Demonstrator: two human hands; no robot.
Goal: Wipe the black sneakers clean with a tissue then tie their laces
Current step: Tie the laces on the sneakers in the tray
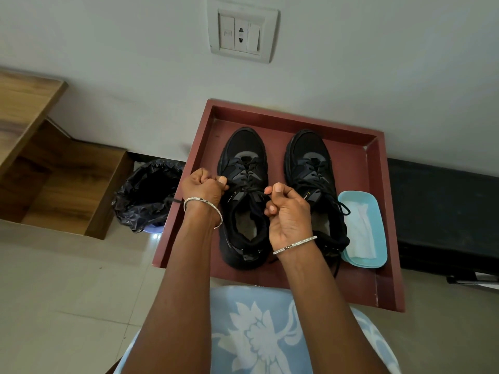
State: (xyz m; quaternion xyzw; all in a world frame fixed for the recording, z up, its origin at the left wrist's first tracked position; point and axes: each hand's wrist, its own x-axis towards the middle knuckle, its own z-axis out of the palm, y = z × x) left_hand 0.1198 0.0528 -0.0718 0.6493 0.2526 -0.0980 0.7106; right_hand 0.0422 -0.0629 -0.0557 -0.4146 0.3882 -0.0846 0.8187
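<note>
- Left hand (203, 188) fisted, clamped on one end of the lace (251, 188) of the left sneaker (244, 157); lace pulled out to the left.
- Right hand (287, 211) fisted, clamped on the other lace end, just above the sneaker's opening.
- Lace taut between both hands, crossing over the tongue.
- Thin bangle on each wrist.
- Left sneaker flat in red tray (359, 168), toe toward wall.
- Right sneaker (307, 160) just beside it, parallel, laces (342, 209) loose, trailing over the side.
- Light blue dish (378, 209) at tray's right edge, touching right sneaker; white tissue (361, 233) lying in it.
- Bin with black liner (147, 193) on floor, left of tray.
- Wall socket (241, 32) above.
</note>
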